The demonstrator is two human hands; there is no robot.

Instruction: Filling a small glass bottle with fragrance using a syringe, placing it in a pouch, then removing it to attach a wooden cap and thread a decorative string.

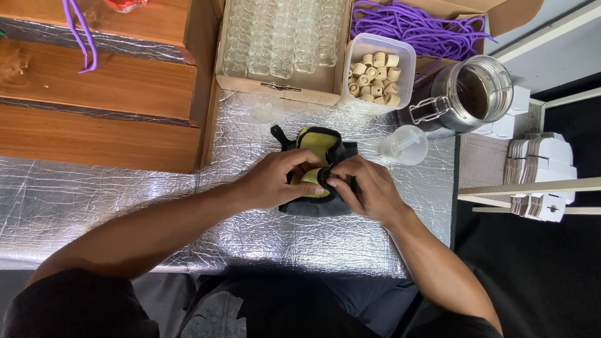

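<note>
A black and yellow glove lies on the silver foil-covered table, on top of a dark grey cloth. My left hand grips the glove's near end from the left, thumb and fingers pinching the yellow part. My right hand holds the same end from the right, fingertips meeting those of the left hand. Both hands hide the glove's lower half.
Behind the hands stand a cardboard box of small glass bottles, a clear tub of wooden corks, purple cords, a metal-clasped jar and two clear funnels. Wooden steps rise at the left; folded white cartons sit at the right.
</note>
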